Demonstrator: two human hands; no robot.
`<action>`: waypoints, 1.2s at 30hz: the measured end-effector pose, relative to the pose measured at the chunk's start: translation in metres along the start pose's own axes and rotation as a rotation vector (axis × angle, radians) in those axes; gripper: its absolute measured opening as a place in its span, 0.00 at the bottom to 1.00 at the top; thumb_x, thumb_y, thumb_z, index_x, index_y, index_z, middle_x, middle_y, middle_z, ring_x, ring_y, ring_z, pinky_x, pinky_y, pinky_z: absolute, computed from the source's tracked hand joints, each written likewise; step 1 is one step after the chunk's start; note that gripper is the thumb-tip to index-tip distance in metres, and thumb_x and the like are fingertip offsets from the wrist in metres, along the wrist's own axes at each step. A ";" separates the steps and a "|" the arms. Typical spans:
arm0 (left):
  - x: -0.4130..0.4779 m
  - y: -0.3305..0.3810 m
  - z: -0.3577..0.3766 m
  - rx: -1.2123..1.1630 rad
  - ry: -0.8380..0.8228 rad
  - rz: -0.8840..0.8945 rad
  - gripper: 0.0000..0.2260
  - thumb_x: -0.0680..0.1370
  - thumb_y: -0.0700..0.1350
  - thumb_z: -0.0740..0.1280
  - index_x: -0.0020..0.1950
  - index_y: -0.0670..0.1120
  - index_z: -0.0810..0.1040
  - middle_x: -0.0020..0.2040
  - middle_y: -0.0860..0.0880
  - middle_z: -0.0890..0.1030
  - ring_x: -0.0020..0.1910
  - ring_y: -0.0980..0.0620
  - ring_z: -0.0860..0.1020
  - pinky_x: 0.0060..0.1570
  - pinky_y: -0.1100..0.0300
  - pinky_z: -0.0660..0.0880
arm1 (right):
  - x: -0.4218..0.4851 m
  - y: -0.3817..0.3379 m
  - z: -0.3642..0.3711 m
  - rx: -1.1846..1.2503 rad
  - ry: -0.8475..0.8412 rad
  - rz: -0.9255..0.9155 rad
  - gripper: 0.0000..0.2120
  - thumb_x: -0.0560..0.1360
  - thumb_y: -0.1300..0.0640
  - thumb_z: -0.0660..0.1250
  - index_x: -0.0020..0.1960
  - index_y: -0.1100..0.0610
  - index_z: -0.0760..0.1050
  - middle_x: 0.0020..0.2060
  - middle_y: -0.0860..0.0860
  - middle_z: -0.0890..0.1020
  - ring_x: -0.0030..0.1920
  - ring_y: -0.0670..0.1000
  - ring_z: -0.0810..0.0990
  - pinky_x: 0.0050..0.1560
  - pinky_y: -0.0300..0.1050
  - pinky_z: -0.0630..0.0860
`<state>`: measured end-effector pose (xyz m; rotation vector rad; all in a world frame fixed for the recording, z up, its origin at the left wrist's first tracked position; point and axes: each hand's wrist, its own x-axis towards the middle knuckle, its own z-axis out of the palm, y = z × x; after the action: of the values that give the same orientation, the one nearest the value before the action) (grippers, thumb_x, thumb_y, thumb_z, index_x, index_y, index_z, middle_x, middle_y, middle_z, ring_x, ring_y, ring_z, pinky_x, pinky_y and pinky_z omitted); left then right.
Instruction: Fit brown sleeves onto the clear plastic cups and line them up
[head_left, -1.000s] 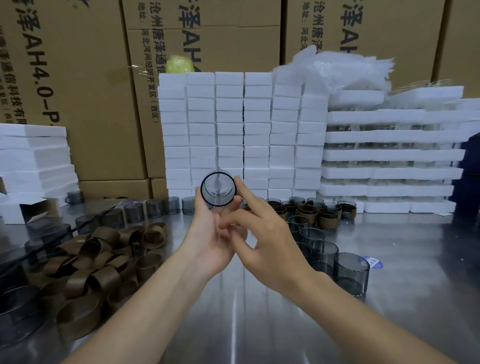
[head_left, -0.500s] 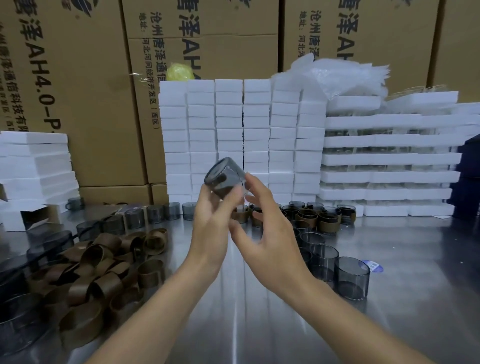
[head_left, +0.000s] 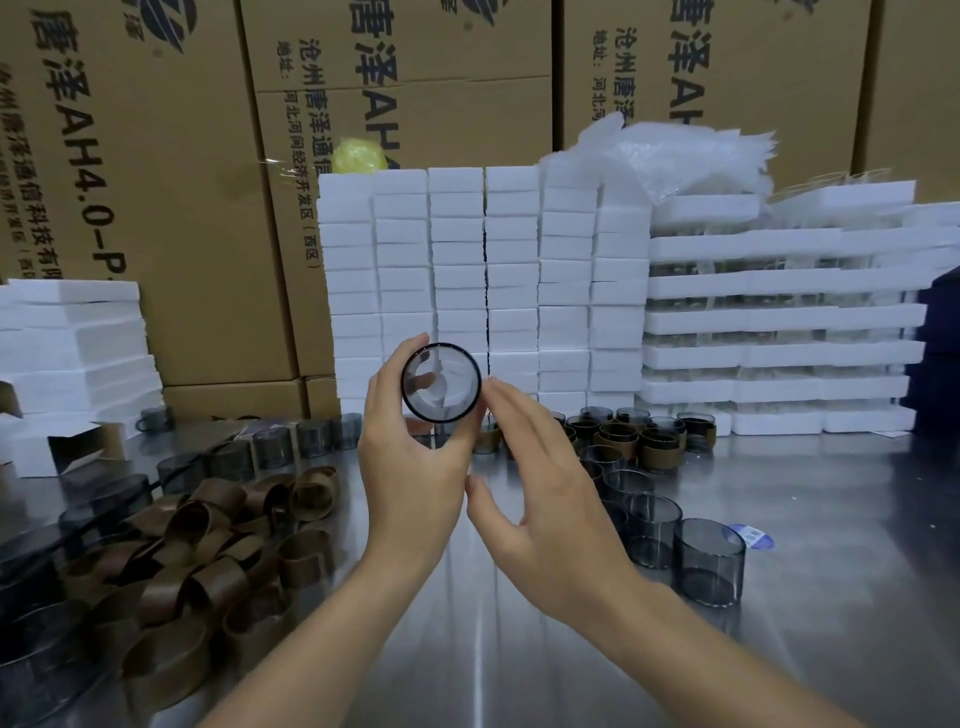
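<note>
Gripping a clear grey-tinted round plastic cup (head_left: 440, 382) end-on above the steel worktop (head_left: 478, 675), the left hand (head_left: 410, 467) curls round it. The right hand (head_left: 545, 499) is relaxed, holding nothing, fingertips just beside the cup's rim.

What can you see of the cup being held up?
The held cup is a round tumbler of smoky clear plastic, dark-rimmed, tipped on its side so one round end faces the camera. The left hand grips it from the left and below, above the table. The right hand is open, fingertips at its right edge.
</note>
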<state>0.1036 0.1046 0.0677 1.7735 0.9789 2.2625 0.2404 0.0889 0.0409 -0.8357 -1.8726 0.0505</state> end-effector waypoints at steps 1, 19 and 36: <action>0.000 0.000 0.000 0.003 0.002 -0.003 0.30 0.76 0.41 0.81 0.75 0.52 0.75 0.69 0.56 0.80 0.70 0.54 0.78 0.61 0.67 0.76 | 0.000 0.000 0.000 -0.007 -0.007 -0.002 0.36 0.83 0.51 0.67 0.88 0.49 0.57 0.84 0.38 0.60 0.84 0.36 0.54 0.81 0.32 0.54; 0.001 -0.010 0.002 0.108 0.030 0.094 0.29 0.76 0.39 0.80 0.74 0.49 0.75 0.68 0.61 0.74 0.73 0.52 0.74 0.73 0.53 0.73 | 0.000 0.006 0.001 -0.038 -0.023 -0.043 0.36 0.83 0.52 0.69 0.87 0.51 0.59 0.83 0.41 0.62 0.84 0.39 0.57 0.82 0.35 0.57; -0.024 -0.010 0.013 0.257 -0.263 0.347 0.28 0.72 0.42 0.78 0.72 0.50 0.79 0.66 0.60 0.79 0.67 0.53 0.75 0.64 0.66 0.71 | 0.007 0.001 -0.010 0.518 0.206 0.185 0.18 0.76 0.40 0.75 0.61 0.43 0.74 0.51 0.45 0.85 0.53 0.49 0.86 0.54 0.39 0.80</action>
<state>0.1197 0.1067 0.0435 2.4457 1.0123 2.0713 0.2474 0.0911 0.0507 -0.6206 -1.4857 0.5229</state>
